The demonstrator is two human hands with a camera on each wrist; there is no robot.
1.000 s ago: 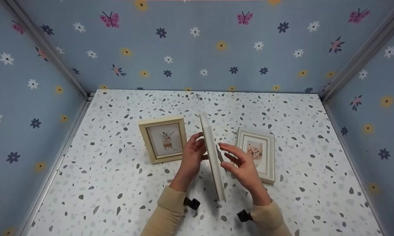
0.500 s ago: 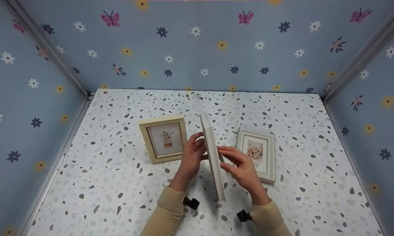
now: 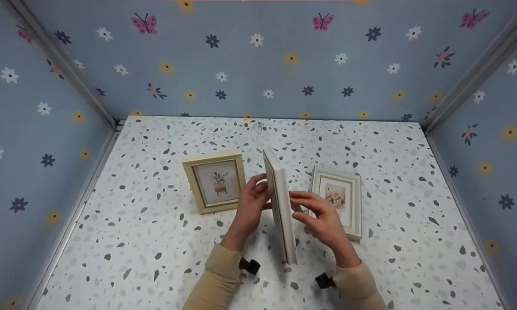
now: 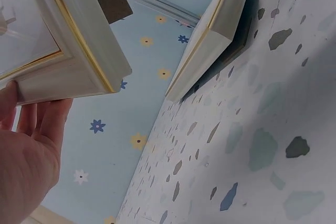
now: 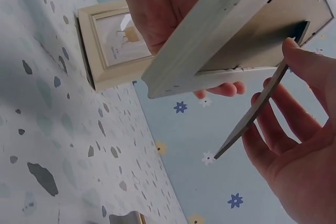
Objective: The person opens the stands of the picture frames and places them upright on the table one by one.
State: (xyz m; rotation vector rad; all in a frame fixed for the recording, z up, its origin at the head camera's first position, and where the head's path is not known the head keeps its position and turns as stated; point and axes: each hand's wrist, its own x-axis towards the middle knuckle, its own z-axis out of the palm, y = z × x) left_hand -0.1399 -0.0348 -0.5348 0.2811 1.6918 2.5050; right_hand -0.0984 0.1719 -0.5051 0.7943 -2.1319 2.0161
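A whitish picture frame (image 3: 286, 215) is held on edge above the table, seen almost side-on in the head view. My left hand (image 3: 249, 209) grips its lower rim, thumb on the front face and fingers behind, as the left wrist view shows. On its brown back, a flat easel stand (image 5: 235, 136) angles outward in the right wrist view. My right hand (image 3: 323, 220) pinches this stand between thumb and fingers. Left of the hands stands a cream picture frame (image 3: 191, 185) with a potted-plant print. To the right, a white picture frame (image 3: 356, 206) with a pink flower print is partly behind the right hand.
The speckled white table (image 3: 137, 241) spreads around the frames. Blue flower-patterned walls (image 3: 258, 64) enclose its back and both sides, with grey metal strips (image 3: 64, 64) along the corners. Black wrist cameras (image 3: 325, 280) sit under both wrists.
The held picture frame has turned slightly, showing more of its side edge. My right hand closed in on the stand, then drew slightly right with it, swinging it out. The other frames stay put.
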